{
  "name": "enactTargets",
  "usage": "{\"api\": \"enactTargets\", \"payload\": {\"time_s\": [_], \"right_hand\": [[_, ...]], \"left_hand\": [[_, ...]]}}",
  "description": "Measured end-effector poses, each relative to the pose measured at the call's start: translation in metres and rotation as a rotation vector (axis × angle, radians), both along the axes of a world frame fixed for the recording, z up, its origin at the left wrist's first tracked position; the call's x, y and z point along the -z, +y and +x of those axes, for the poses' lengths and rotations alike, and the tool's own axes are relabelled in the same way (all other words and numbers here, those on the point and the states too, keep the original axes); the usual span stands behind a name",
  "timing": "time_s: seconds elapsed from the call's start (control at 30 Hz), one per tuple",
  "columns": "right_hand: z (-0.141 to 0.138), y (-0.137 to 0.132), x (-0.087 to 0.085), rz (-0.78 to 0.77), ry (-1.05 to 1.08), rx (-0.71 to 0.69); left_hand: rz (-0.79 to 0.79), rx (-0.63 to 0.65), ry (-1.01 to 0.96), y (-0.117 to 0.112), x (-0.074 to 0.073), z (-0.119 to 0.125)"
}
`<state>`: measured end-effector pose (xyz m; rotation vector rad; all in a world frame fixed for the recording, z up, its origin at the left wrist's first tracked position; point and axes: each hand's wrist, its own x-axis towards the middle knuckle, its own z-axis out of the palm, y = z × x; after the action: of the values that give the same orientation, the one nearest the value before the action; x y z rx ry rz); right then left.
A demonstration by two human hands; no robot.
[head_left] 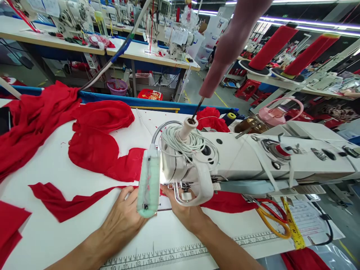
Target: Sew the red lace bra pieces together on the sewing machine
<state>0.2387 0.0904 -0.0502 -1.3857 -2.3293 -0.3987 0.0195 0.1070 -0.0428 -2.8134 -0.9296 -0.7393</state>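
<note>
A white sewing machine [253, 157] lies across the table, its lamp [149, 183] hanging in front of the needle area. A long strip of red fabric [73, 200] runs from the left under the presser foot and out to the right. My left hand [123, 217] rests flat on the strip just left of the needle, fingers stretched out and partly hidden by the lamp. My right hand [185, 212] lies by the presser foot, fingers pressing the fabric; its fingertips are hidden behind the machine's guard.
More red fabric [56, 123] is heaped at the left and back of the white table [70, 240]. Orange-handled scissors [272, 217] and a yellow tape measure [292, 225] lie at the right. Red thread cones [272, 47] stand behind. Other sewing stations fill the background.
</note>
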Motion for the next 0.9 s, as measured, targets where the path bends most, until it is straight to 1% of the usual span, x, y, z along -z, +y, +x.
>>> {"api": "enactTargets", "payload": {"time_s": [0.13,0.27,0.37,0.57,0.63,0.8,0.9], "right_hand": [[0.000,-0.001,-0.002,-0.035,0.026,-0.004],[0.001,-0.003,-0.003,-0.073,0.057,0.000],[0.002,-0.005,-0.003,-0.087,0.029,0.001],[0.003,-0.009,0.000,-0.143,0.057,0.024],[0.003,-0.010,0.002,-0.130,0.021,0.043],[0.001,-0.009,0.002,-0.071,-0.146,0.066],[0.000,-0.009,0.000,-0.059,-0.168,0.061]], "left_hand": [[0.021,-0.015,-0.006,-0.001,0.001,0.001],[-0.002,-0.047,-0.016,-0.003,0.003,0.002],[-0.009,-0.050,0.001,-0.004,0.002,0.003],[-0.003,-0.077,0.025,-0.007,0.000,0.002],[0.001,-0.070,0.032,-0.006,0.004,0.002],[0.023,-0.055,0.005,-0.004,0.016,0.001],[-0.006,-0.042,0.044,-0.006,0.018,0.000]]}}
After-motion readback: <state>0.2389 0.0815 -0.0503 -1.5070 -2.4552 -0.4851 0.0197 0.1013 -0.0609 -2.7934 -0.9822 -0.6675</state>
